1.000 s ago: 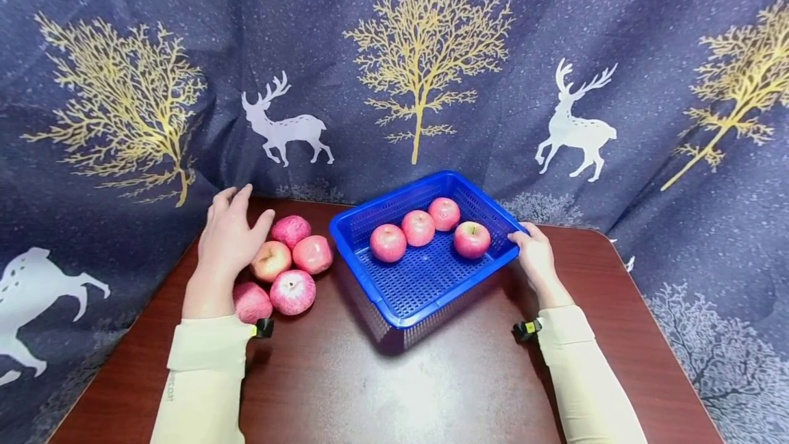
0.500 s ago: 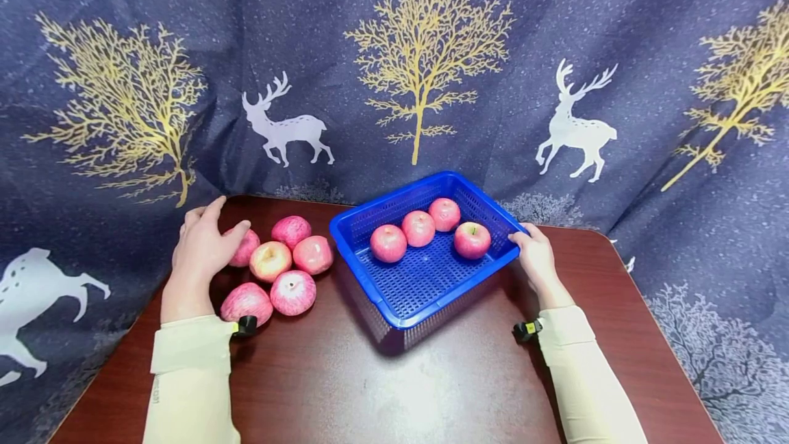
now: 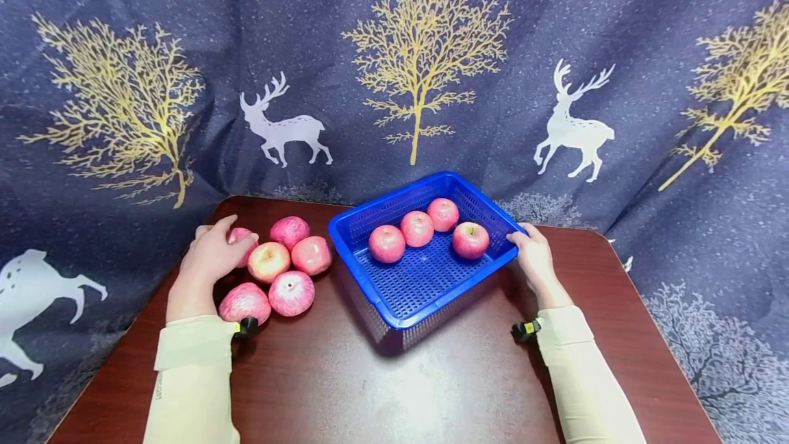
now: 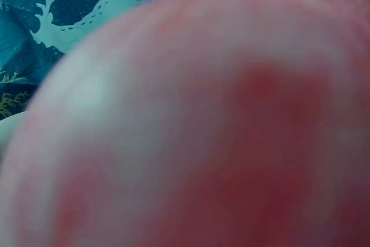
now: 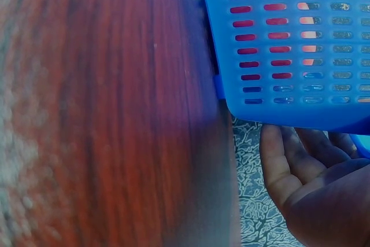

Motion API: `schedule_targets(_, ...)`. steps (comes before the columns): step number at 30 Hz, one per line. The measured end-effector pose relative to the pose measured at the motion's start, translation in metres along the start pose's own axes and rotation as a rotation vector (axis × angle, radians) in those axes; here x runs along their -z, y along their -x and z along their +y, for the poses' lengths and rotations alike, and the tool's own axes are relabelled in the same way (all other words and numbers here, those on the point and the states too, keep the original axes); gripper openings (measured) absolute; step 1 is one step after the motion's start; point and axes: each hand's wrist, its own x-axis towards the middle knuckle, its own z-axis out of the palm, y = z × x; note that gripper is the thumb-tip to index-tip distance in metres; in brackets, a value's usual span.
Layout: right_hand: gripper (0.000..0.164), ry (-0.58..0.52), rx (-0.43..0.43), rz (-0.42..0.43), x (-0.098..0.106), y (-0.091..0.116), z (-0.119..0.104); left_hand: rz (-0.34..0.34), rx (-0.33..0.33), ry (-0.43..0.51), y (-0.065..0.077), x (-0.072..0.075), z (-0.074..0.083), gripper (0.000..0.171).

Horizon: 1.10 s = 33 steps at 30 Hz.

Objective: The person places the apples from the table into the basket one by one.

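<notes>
At the left of the table, my left hand [image 3: 206, 255] curls round a red apple [image 3: 242, 242], thumb on its near side and fingers on its far side. Beside it lie several more apples: a yellowish one [image 3: 268, 262], a striped one [image 3: 292, 293] and one [image 3: 245, 303] close to my wrist. A large blurred apple [image 4: 191, 125] fills most of the left wrist view. My right hand [image 3: 535, 257] grips the right corner of a blue plastic basket [image 3: 370, 297], thumb over the rim. In the right wrist view, curled fingers [image 5: 274, 157] reach under the basket's edge [image 5: 300, 121].
Inside the basket sit several apples, one with its stem up [image 3: 471, 240]. The brown wooden table [image 3: 345, 389] runs back to a dark blue cloth [image 3: 364, 122] printed with deer and trees. Another apple [image 3: 311, 255] lies close to the basket's left side.
My left hand first moved left off the apple group, uncovering the back-left apple, then lowered and closed round that apple. The right hand and the basket stayed in place.
</notes>
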Motion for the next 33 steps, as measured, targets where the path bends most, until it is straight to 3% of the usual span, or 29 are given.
schedule_targets(9,0.040,0.007,-0.015,-0.011,0.0005,-0.0003,-0.0005,-0.054,0.010,0.013,-0.0037,-0.0085,-0.0051,0.091)
schedule_targets(33,0.039,0.013,-0.013,0.004,0.0008,-0.0022,0.0010,-0.018,0.020,-0.003,-0.0038,-0.0060,-0.0050,0.090)
